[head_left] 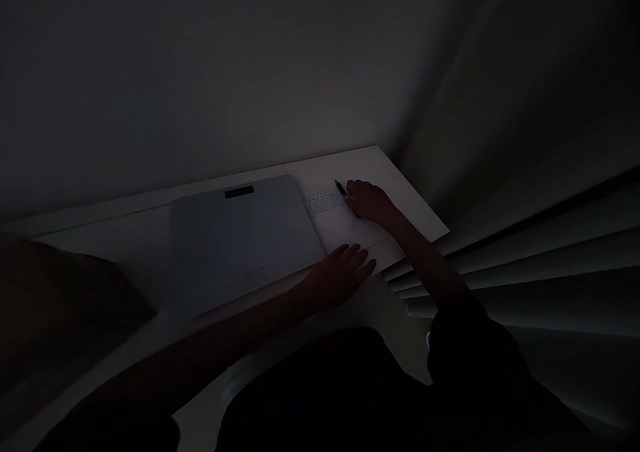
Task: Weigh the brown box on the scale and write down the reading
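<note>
Gripping the pen [341, 189]: the right hand [369, 202] had it, grip narrow, fingers bunched about the dark barrel, one end poking out past them toward the wall [225, 85].
Paper [333, 229]: there it was, flat on the tabletop [395, 179], small marks [326, 201] in rows across its far part, and the pen was right at their end!
Left hand [340, 275]: down at the near edge of the paper, fingers loosely spread, grip wide, nothing seen in it.
Laptop [240, 245]: shut and pale, it lay just left of the paper, a dark strip [239, 192] near its far edge; the left forearm [225, 339] crossed before it.
Curtain [500, 279]: folds hung along the right side.
Brown shape [60, 292]: over at the left, it was too dim to name.
</note>
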{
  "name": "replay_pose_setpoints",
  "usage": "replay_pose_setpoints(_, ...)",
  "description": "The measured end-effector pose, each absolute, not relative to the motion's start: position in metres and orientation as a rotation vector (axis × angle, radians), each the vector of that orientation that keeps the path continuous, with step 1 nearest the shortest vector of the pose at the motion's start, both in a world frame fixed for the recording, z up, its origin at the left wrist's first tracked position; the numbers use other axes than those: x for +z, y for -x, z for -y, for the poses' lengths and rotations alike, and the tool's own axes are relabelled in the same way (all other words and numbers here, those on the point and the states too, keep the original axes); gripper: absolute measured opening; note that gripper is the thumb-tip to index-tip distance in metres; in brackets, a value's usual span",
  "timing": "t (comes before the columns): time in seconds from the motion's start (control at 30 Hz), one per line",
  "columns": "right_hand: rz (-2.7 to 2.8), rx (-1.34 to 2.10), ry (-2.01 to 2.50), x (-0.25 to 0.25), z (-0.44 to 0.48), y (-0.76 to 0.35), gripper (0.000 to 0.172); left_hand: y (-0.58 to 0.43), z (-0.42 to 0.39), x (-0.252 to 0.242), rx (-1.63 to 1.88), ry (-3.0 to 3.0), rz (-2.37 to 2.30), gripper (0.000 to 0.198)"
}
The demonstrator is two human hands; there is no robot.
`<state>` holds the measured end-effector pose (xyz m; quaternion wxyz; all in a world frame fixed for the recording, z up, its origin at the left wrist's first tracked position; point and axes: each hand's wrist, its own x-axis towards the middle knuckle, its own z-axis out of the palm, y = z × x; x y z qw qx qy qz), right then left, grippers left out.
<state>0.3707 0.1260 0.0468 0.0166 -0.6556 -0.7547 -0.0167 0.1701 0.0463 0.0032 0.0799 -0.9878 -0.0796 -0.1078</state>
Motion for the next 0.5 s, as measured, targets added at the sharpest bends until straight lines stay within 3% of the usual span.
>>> replay_pose_setpoints(0.33, 2.53, -0.017, 2.044, 0.032, -0.153, -0.366, 0.042, -0.178, -0.043, -0.001, -0.18, 3.053, 0.403, 0.045)
replay_pose_setpoints(0.5, 2.359, 0.347, 1.694, 0.045, -0.169, -0.371, 0.036, -0.177, -0.042, 0.001, -0.21, 3.045, 0.41, 0.045)
